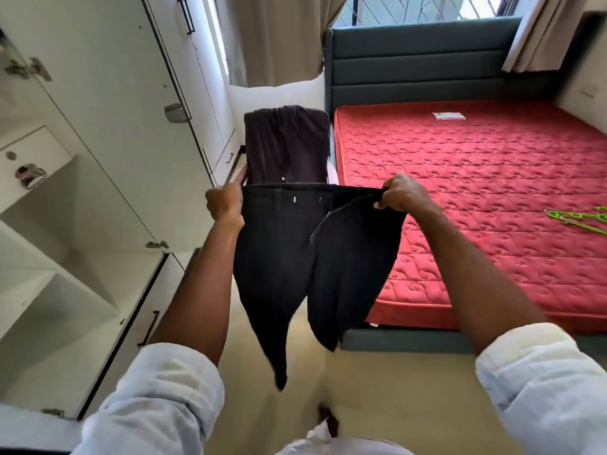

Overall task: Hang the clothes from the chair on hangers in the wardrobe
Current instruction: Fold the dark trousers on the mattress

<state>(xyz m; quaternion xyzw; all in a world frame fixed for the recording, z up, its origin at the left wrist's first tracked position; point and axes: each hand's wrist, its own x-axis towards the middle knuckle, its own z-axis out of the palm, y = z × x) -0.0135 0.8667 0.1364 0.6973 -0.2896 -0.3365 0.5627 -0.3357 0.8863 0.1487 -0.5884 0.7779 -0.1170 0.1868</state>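
I hold a pair of black trousers (295, 257) stretched out by the waistband in front of me, legs hanging down. My left hand (223, 201) grips the waistband's left end and my right hand (402, 193) grips its right end. Behind the trousers stands the chair (331, 172), with a dark brown garment (285, 146) draped over its back. Green hangers (581, 220) lie on the red mattress at the right edge. The white wardrobe (82, 192) stands open on my left, showing bare shelves.
A bed with a red mattress (476, 198) and grey headboard (420, 64) fills the right side. Beige curtains (279, 37) hang at the back. An open wardrobe door (108, 93) juts out on the left. Cream floor (377, 389) lies beneath me.
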